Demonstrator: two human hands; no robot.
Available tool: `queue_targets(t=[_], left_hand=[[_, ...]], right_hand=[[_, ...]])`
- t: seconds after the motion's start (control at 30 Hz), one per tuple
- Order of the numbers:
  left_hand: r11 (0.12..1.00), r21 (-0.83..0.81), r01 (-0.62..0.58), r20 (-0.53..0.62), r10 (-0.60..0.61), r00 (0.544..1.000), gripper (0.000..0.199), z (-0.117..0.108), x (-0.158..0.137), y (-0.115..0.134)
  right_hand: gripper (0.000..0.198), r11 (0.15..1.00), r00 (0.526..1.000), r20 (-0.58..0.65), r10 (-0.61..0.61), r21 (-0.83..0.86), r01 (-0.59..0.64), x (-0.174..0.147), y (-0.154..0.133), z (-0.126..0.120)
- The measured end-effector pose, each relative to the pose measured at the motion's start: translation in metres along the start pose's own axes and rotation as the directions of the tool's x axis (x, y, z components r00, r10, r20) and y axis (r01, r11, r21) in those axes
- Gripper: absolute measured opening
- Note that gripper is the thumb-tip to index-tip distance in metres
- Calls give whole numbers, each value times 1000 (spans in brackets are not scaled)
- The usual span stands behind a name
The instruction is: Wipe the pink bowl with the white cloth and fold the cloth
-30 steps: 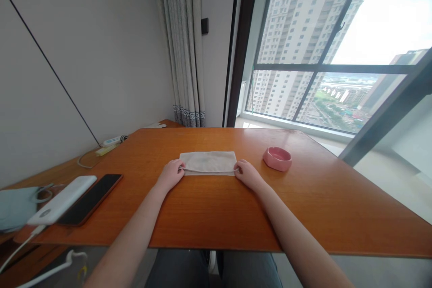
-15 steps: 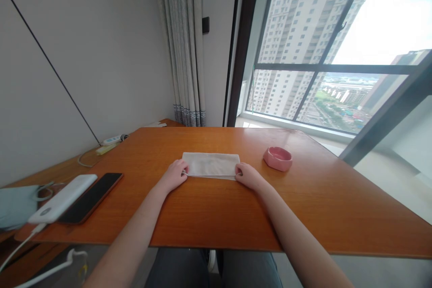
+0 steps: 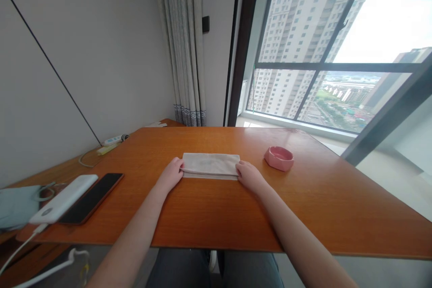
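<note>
A pale, off-white folded cloth [image 3: 211,163] lies as a flat strip on the wooden table in front of me. My left hand [image 3: 173,172] pinches the near-left corner of its upper layer. At the opposite end, my right hand [image 3: 248,174] grips the near-right corner the same way. The upper layer's near edge is raised slightly between the hands, and a strip of the lower layer shows beneath it. My fingertips are partly hidden by the backs of my hands.
A pink faceted bowl [image 3: 279,158] stands right of the cloth. On the left lie a black phone [image 3: 92,198] and a white power bank [image 3: 64,198] with a cable plugged in. Behind them is a power strip [image 3: 113,140]. The wooden table's front edge [image 3: 216,248] runs above my legs.
Both hands have lifted the upper layer's near edge slightly and moved it away from me. More of the lower layer now shows along the near side.
</note>
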State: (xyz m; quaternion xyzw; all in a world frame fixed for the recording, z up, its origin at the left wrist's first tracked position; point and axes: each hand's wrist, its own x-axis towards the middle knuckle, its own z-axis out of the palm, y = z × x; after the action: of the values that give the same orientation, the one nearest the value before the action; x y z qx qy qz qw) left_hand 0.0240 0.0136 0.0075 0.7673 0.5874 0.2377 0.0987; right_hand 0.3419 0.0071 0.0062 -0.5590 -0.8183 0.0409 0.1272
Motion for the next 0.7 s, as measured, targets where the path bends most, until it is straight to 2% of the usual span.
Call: queue_targets(t=[0.07, 0.17, 0.37, 0.57, 0.7], left_hand=[[1000, 2, -12, 14, 12, 1000, 15, -1, 0, 0], [1000, 12, -18, 35, 18, 999, 14, -3, -1, 2], [999, 32, 27, -11, -27, 1000, 11, -4, -3, 3], [999, 43, 21, 14, -21, 1000, 15, -4, -3, 4], [994, 72, 80, 58, -84, 995, 21, -2, -2, 3]], right_hand=[[16, 999, 1000, 8, -20, -26, 20, 0, -1, 0], [17, 1000, 999, 30, 20, -7, -20, 0, -1, 0], [12, 998, 998, 65, 21, 59, -25, -8, 0, -6], [10, 998, 993, 109, 33, 41, -38, -17, -10, -8], [10, 985, 986, 159, 42, 156, -67, -21, -7, -11]])
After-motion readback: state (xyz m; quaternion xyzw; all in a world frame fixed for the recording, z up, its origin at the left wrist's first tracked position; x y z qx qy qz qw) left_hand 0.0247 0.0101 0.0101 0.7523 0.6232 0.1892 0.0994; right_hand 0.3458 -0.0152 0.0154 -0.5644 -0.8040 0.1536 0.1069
